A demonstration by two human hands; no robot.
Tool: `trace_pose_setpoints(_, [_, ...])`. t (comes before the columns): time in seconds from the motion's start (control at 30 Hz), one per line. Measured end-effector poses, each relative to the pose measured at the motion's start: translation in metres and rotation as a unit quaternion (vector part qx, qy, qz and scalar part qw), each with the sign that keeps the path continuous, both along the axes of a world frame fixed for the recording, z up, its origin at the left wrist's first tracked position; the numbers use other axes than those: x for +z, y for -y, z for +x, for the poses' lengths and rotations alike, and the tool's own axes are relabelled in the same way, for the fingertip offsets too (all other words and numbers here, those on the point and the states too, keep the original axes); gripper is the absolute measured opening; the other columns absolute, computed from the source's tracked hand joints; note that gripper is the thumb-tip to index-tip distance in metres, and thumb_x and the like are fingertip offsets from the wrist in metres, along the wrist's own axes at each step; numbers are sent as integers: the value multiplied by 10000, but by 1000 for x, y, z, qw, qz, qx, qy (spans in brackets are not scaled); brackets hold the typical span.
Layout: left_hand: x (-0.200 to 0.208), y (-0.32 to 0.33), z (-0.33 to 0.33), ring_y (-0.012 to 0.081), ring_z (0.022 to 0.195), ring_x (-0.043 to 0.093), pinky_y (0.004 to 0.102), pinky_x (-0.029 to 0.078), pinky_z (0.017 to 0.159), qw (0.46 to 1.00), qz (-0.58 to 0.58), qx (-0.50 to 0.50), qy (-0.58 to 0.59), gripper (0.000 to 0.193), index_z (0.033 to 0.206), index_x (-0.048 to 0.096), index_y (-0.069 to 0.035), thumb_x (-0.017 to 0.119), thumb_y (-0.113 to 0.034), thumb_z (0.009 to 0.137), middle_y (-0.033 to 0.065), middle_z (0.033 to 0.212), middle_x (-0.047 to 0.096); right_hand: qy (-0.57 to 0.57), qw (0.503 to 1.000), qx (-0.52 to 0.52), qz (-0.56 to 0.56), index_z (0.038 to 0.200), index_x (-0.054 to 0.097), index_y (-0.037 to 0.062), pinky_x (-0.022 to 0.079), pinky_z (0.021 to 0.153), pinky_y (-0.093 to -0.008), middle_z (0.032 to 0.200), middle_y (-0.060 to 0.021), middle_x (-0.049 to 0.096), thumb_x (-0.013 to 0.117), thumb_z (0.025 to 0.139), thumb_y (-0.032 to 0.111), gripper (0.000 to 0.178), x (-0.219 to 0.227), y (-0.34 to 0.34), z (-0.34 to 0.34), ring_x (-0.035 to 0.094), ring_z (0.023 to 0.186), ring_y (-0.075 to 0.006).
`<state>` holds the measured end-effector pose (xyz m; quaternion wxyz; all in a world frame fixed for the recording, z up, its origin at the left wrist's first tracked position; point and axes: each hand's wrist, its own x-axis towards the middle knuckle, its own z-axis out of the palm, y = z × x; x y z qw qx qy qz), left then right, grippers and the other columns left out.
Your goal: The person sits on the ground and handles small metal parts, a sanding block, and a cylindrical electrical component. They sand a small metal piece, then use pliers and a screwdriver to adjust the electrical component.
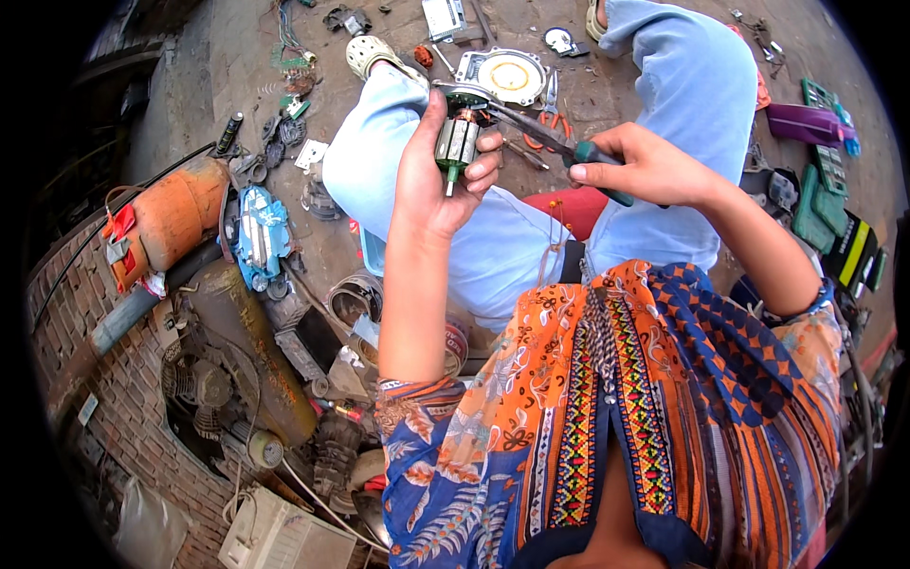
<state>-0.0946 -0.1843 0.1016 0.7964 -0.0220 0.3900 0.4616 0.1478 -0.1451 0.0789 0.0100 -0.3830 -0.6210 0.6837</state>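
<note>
My left hand (424, 185) is wrapped around a motor armature (458, 142), a slotted metal core with copper windings and a green-collared shaft pointing down toward me. At its far end sits a round dark plate (463, 97). From the right, my right hand (649, 166) grips a long dark hand tool (540, 128) with green-and-black handles, probably pliers. The tool's tip meets the armature's far end by the plate; exactly what it touches is too small to tell. Both hands are held above my bent left leg.
Beyond my hands lie a white round-faced metal housing (512, 76) and orange-handled pliers (550, 114). An orange cylinder (180, 213), a blue-wrapped part (261, 237) and a rusty cylinder (251, 346) crowd the left. Purple (801, 123) and green plastic pieces (820, 209) are at right.
</note>
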Motion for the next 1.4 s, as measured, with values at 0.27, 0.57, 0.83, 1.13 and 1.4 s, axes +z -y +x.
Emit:
trace_pose_setpoints(0.27, [6, 4, 3, 137, 461, 434, 230, 315, 370, 986, 39, -24, -163, 428, 982, 498, -46, 423, -468, 960, 115, 711, 523, 29, 995, 49, 84, 773, 632, -42, 407, 529, -336, 566, -113, 535, 624, 867, 381, 434, 17, -13, 3, 454, 535, -129])
trace_pose_setpoints(0.57, [4, 7, 2, 149, 459, 455, 237, 331, 375, 982, 43, -22, -184, 436, 1018, 513, -45, 429, -469, 958, 110, 706, 537, 39, 978, 88, 187, 728, 558, -74, 382, 519, -383, 552, -187, 426, 629, 856, 349, 448, 21, -17, 3, 401, 501, -262])
trace_pose_setpoints(0.83, [7, 7, 3, 154, 459, 469, 238, 333, 374, 975, 40, -32, -215, 433, 1001, 519, -46, 440, -469, 953, 115, 697, 542, 22, 984, 86, 154, 727, 557, -69, 364, 483, -347, 509, -98, 385, 616, 870, 371, 467, 14, -20, 4, 380, 482, -171])
trace_pose_setpoints(1.13, [4, 9, 4, 161, 454, 469, 242, 328, 372, 975, 36, -31, -216, 443, 979, 529, -39, 451, -474, 947, 122, 693, 548, 50, 980, 113, 155, 753, 577, -71, 372, 489, -351, 521, -96, 390, 601, 873, 397, 484, 15, -22, 5, 386, 498, -171])
trace_pose_setpoints(1.4, [3, 10, 4, 159, 445, 463, 238, 321, 366, 977, 39, -26, -206, 458, 969, 535, -31, 452, -480, 945, 122, 686, 548, 46, 984, 118, 127, 757, 611, -53, 394, 497, -337, 528, -84, 439, 601, 871, 402, 469, 17, -22, 5, 426, 509, -154])
